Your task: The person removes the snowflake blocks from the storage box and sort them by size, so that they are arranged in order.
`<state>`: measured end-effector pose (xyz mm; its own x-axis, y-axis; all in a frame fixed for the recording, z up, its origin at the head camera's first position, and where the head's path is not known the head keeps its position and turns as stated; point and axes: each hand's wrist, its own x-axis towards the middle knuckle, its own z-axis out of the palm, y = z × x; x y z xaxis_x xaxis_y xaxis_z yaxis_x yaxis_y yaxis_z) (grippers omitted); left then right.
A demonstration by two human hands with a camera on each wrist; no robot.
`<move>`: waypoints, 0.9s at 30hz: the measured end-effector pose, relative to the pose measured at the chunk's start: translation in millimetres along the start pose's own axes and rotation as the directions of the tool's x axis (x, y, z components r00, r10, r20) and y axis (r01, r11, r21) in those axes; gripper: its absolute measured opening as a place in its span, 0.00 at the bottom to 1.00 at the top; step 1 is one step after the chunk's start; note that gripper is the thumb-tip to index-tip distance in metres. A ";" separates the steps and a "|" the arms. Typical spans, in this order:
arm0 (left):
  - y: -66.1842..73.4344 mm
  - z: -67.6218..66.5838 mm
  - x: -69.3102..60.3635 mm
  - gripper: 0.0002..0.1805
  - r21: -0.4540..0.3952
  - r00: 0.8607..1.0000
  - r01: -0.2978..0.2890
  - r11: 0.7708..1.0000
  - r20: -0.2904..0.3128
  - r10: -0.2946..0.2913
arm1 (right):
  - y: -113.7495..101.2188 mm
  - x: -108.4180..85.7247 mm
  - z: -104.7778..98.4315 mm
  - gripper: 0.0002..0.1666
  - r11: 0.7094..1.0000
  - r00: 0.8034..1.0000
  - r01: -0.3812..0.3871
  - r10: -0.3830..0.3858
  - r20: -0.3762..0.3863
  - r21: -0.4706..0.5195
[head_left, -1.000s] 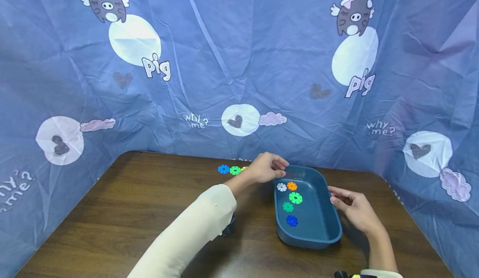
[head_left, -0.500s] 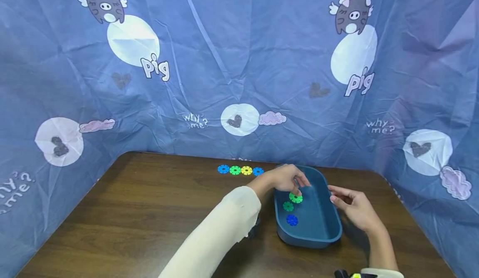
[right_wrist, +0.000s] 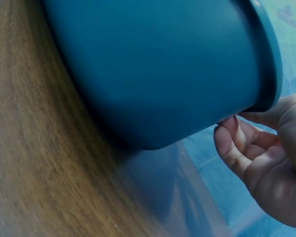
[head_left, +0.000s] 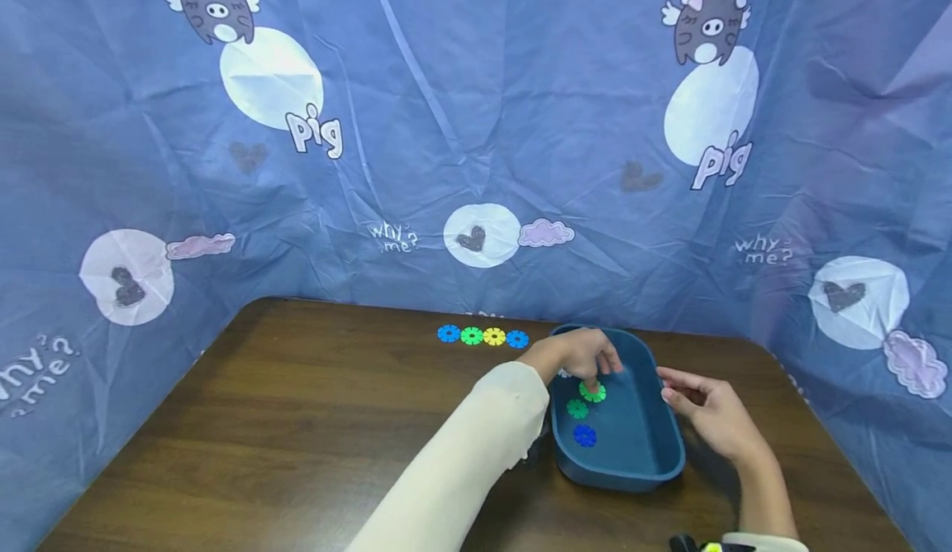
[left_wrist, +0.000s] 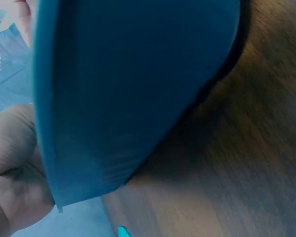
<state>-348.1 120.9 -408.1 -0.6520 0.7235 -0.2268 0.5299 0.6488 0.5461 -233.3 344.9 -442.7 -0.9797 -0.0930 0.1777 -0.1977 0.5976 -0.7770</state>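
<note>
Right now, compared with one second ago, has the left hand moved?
Yes. Judged against the tray, the left hand has moved right and slightly nearer, from the far-left corner to the light green disc.

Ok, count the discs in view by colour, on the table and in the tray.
Light blue discs: 2
Bright green discs: 2
Yellow disc: 1
Dark green disc: 1
Dark blue disc: 1
White disc, mostly hidden: 1
Total: 8; the left hand may hide more.

Teal rounded tray (head_left: 635, 424): is being supported upright by table (head_left: 297, 428), is being touched at right side | light-green notched disc (head_left: 593, 396): is being seen flat inside tray, partly covered
</note>
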 end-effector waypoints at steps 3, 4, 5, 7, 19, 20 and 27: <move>0.8 3.0 2.7 0.25 0.033 0.999 0.039 0.999 -0.012 -0.039 | 0.7 0.6 0.1 0.23 1.000 1.000 0.015 -0.015 -0.008 -0.005; 0.8 4.1 3.4 0.25 0.040 0.999 0.050 0.998 -0.015 -0.049 | 1.0 0.9 0.2 0.23 1.000 1.000 0.016 -0.016 -0.008 -0.001; 0.6 5.4 4.2 0.24 0.044 0.998 0.056 0.997 -0.016 -0.056 | 1.3 0.9 0.5 0.23 1.000 1.000 0.017 -0.017 -0.007 -0.001; 0.2 8.7 5.6 0.24 0.061 0.998 0.059 0.996 -0.015 -0.058 | 1.9 1.0 1.0 0.23 1.000 1.000 0.018 -0.018 -0.007 0.006; -1.0 27.9 10.3 0.20 0.009 1.000 0.009 1.000 -0.004 -0.009 | 0.2 0.9 2.4 0.24 1.000 1.000 0.002 -0.002 0.010 0.010; -0.5 28.2 10.4 0.20 0.004 1.000 0.004 1.000 -0.002 -0.004 | -0.1 0.6 2.1 0.23 1.000 1.000 -0.001 0.001 0.006 0.007; 3.7 30.2 10.8 0.19 0.010 1.000 -0.002 1.000 0.013 0.002 | 0.2 -1.2 -0.8 0.23 1.000 1.000 -0.008 0.008 -0.006 -0.003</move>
<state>-336.8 138.2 -432.8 -0.6441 0.7276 -0.2362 0.5363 0.6497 0.5388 -232.2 345.7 -442.6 -0.9809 -0.0838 0.1753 -0.1901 0.6003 -0.7768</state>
